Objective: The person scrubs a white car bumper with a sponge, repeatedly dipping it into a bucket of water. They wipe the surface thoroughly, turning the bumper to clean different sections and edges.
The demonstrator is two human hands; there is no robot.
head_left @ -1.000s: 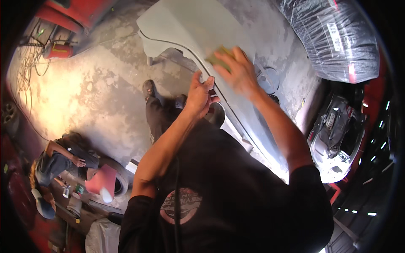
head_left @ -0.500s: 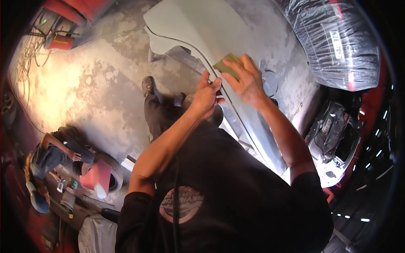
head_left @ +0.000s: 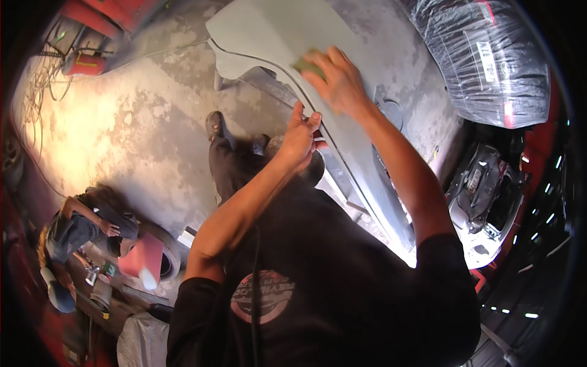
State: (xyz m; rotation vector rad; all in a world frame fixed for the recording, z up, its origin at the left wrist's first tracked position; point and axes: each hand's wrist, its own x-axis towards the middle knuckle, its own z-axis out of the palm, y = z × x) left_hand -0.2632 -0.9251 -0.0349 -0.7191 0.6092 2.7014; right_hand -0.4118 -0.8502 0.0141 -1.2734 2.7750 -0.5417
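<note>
A long pale grey car fender [head_left: 275,32] slants from the top of the view down toward my right side. At its near edge my left hand [head_left: 298,140] pinches the rim, the thumb on top and the other fingers partly hidden beneath. My right hand [head_left: 340,82] lies over the upper face, blurred by motion. Beneath its fingertips is an olive-green sanding pad [head_left: 301,65], pressed to the surface and mostly covered by the hand.
Another person [head_left: 82,223] sits low at the left beside a red panel [head_left: 142,262] and a tyre [head_left: 172,251]. A plastic-covered car [head_left: 489,67] stands at upper right, a stripped vehicle part [head_left: 483,189] below it. Cables [head_left: 36,110] trail over the floor at upper left.
My right hand has slid the sanding pad up and to the left along the fender. My left hand stays at the same spot on the edge.
</note>
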